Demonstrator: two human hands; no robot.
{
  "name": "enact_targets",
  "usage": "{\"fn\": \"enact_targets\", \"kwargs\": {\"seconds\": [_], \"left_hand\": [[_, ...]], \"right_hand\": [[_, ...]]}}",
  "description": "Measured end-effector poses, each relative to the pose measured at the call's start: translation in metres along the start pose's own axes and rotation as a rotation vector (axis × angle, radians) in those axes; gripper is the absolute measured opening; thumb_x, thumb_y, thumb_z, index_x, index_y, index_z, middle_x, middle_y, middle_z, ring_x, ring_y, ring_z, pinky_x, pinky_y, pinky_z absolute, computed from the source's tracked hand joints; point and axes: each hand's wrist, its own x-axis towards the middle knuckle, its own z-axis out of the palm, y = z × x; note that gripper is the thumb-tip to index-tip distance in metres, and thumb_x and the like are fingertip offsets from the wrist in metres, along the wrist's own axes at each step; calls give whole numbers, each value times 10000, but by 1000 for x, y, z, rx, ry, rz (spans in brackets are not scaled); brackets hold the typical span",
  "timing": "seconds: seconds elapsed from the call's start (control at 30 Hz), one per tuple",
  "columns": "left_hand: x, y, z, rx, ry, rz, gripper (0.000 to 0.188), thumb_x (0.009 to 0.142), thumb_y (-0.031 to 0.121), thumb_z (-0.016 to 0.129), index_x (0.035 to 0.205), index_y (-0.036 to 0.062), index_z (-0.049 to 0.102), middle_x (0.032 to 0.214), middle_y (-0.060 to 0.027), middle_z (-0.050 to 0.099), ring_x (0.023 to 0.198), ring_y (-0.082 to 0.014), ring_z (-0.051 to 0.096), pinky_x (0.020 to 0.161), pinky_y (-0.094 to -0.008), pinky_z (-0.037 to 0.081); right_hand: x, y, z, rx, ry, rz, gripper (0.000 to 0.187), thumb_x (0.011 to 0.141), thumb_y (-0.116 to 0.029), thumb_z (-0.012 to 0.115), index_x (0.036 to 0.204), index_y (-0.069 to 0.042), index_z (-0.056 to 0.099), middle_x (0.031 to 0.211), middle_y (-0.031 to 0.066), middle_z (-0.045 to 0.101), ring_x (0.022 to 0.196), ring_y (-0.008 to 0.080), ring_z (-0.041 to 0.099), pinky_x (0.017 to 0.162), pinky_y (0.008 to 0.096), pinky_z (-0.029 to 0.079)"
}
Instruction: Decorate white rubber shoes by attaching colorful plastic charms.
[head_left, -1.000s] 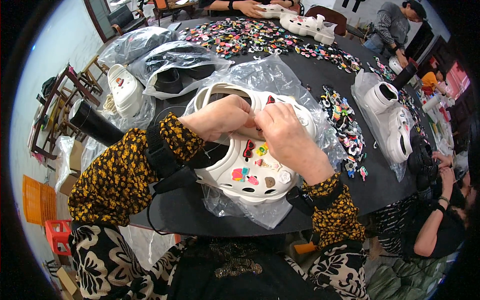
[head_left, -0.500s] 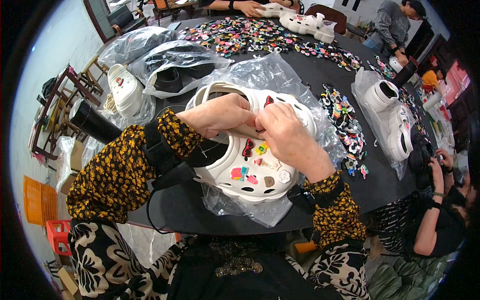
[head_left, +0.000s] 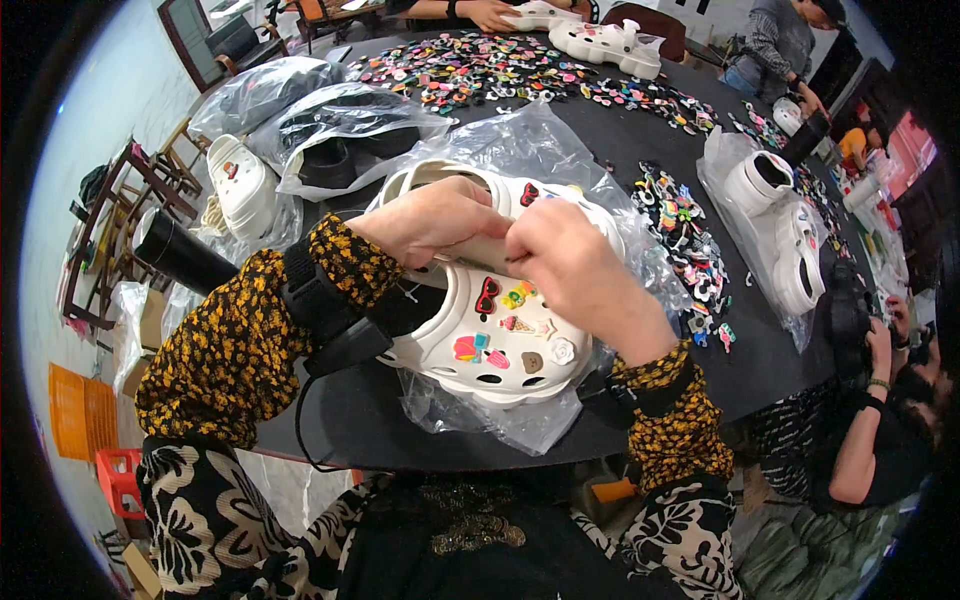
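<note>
Two white clogs lie side by side in front of me on a clear plastic bag (head_left: 540, 135). The nearer clog (head_left: 440, 352) carries several charms, among them red sunglasses (head_left: 487, 297), an ice-cream cone (head_left: 516, 325), a brown bear face (head_left: 532, 362) and a white rose (head_left: 563, 350). On the farther clog (head_left: 598, 215) is another pair of red sunglasses (head_left: 528, 194). My left hand (head_left: 445, 222) is closed on the farther clog near its opening. Beside it my right hand (head_left: 568, 268) is closed in a pinch at that clog's upper; whatever its fingertips hold is hidden.
Loose colourful charms (head_left: 480, 70) cover the far table, with another pile (head_left: 685, 240) at right. Bagged black shoes (head_left: 345, 150), a white clog (head_left: 242, 185) and a black cylinder (head_left: 180, 250) stand left. Bagged white clogs (head_left: 765, 190) lie right. Other people work around the table.
My right hand has turned slightly, its fingers curling in more by the left hand. The whole view has shifted a little; the clogs stay in place.
</note>
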Motion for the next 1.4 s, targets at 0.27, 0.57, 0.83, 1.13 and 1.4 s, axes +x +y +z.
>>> {"fn": "enact_targets", "kwargs": {"seconds": [0.27,0.57,0.83,1.13,1.4], "left_hand": [[-20,7,-10,428,54,350,304,934,209,570,1004,-79,637,852,-110,639,815,-151,559,746,-309,466],[-72,-22,-16,739,201,592,413,863,112,639,1248,-3,546,1262,-190,554,1197,-333,510,1028,-384,406],[-83,-45,-4,779,295,621,438,759,32,645,1185,-4,547,1305,-164,527,1206,-356,476,1044,-425,356],[-77,-54,0,817,406,629,292,763,18,624,1054,29,600,1331,-140,529,1240,-339,462,1029,-418,340],[-75,-58,0,762,431,627,289,767,28,636,1055,39,614,1308,-121,554,1233,-328,470,1024,-418,350]], "right_hand": [[-7,28,-37,236,350,545,131,809,40,654,922,23,591,891,89,589,752,160,592,663,279,490],[-35,63,-63,86,395,701,159,822,-14,639,975,23,619,903,183,667,815,278,657,747,354,515],[-63,101,-72,-32,374,856,172,867,-49,544,987,7,653,899,190,694,856,302,682,776,372,518],[-76,113,-63,-356,171,916,199,844,-75,551,973,-5,684,963,187,689,922,324,665,818,385,506],[-31,52,-60,34,279,797,162,869,-58,583,977,1,689,911,146,677,855,241,668,760,305,512]]}}
